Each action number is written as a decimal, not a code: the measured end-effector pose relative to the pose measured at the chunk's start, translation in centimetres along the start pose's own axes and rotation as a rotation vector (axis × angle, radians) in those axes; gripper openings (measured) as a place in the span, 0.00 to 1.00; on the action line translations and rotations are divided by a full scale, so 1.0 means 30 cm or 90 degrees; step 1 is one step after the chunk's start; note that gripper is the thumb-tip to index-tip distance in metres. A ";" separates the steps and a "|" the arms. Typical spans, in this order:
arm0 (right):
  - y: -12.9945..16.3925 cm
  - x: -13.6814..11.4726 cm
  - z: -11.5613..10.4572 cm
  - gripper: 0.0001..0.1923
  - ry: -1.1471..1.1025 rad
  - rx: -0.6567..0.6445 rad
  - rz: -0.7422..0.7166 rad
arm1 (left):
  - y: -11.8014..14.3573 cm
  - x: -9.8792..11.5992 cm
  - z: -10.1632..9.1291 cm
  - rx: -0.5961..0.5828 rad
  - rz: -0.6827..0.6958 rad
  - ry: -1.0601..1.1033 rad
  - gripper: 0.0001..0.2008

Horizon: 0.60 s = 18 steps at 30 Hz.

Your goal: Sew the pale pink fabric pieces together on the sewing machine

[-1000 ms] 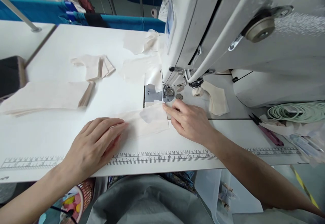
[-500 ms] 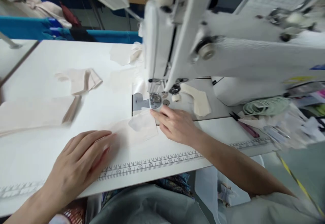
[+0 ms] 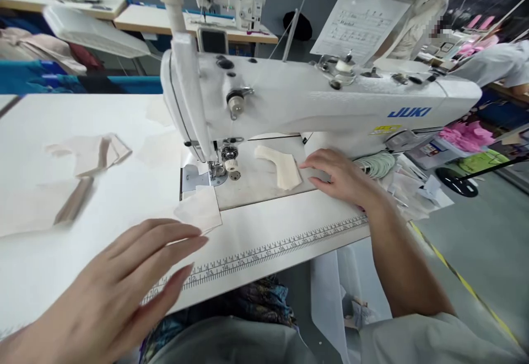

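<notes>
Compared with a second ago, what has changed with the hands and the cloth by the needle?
The right hand has let go of the cloth piece near the presser foot and moved to the right, to the curved cloth piece on the machine bed. The head has lifted too, so more of the sewing machine shows. The left hand stays flat on the table, fingertips at the cloth piece.

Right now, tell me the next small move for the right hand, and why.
Probably close the right hand on the cream fabric piece and lift it. The fingertips lie flat on the machine bed just right of that piece, not yet gripping it, while the left hand rests by the fabric patch in front of the presser foot.
</notes>
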State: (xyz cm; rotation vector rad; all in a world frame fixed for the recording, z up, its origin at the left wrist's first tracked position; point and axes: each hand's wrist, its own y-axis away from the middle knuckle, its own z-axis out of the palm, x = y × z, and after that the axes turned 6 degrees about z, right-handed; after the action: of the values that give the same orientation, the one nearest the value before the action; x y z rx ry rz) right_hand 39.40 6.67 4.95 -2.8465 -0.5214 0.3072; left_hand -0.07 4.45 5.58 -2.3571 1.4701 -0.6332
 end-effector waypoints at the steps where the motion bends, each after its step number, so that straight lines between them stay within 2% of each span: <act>1: 0.010 0.001 0.010 0.14 0.015 -0.004 -0.004 | -0.038 0.010 0.016 -0.028 0.024 0.022 0.16; 6: 0.019 0.011 0.074 0.10 0.016 0.033 -0.025 | -0.204 0.033 0.117 -0.110 0.090 0.103 0.15; 9: 0.015 0.028 0.104 0.11 -0.057 0.075 -0.026 | -0.273 0.030 0.179 -0.144 0.102 0.128 0.14; 12: 0.014 0.038 0.127 0.10 -0.136 0.102 -0.009 | -0.329 0.021 0.233 -0.145 0.087 0.147 0.14; 18: -0.007 0.025 0.149 0.08 -0.221 0.170 0.045 | -0.447 0.017 0.341 -0.157 0.075 0.042 0.15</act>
State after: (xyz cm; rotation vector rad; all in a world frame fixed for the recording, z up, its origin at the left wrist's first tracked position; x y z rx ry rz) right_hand 38.92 7.99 0.62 -2.5639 -0.4057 0.8281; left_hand 15.68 9.98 3.09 -2.4249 1.7923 -0.5306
